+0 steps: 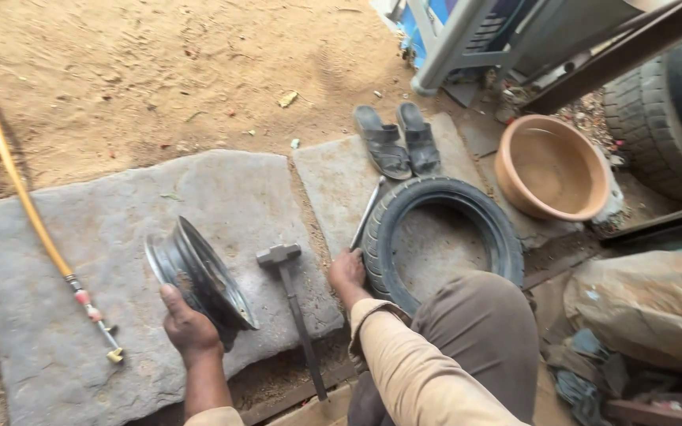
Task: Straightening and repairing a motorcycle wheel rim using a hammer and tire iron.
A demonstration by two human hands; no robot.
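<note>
The left hand (189, 330) grips a bare metal wheel rim (199, 272), holding it tilted on edge on the large stone slab (104, 237), toward the slab's near edge. The fingers are wrapped round the rim's lower lip, thumb side up, with the forearm rising straight from the bottom of the view.

The right hand (346, 272) rests at the near left side of a small black tyre (440, 237), which lies flat across the second slab (333, 177) and the ground beside it. This hand seems closed on the lower end of a tyre lever (366, 211), a slim steel bar angled up along the tyre's left shoulder. The grip itself is partly hidden, so whether the fingers also touch the rubber cannot be told. The sleeved forearm crosses in front of the raised knee.

In my judgement, rim and tyre are being handled as separate pieces. Any further work on either calls for a firm seat on the stone.

A hammer (290, 296) lies between the hands, head away from the person, on the right edge of the large slab. A yellow hose (17, 189) runs along its left edge. A pair of sandals (399, 140) sits at the far edge of the second slab, with a clay-coloured basin (552, 167) to the right.
</note>
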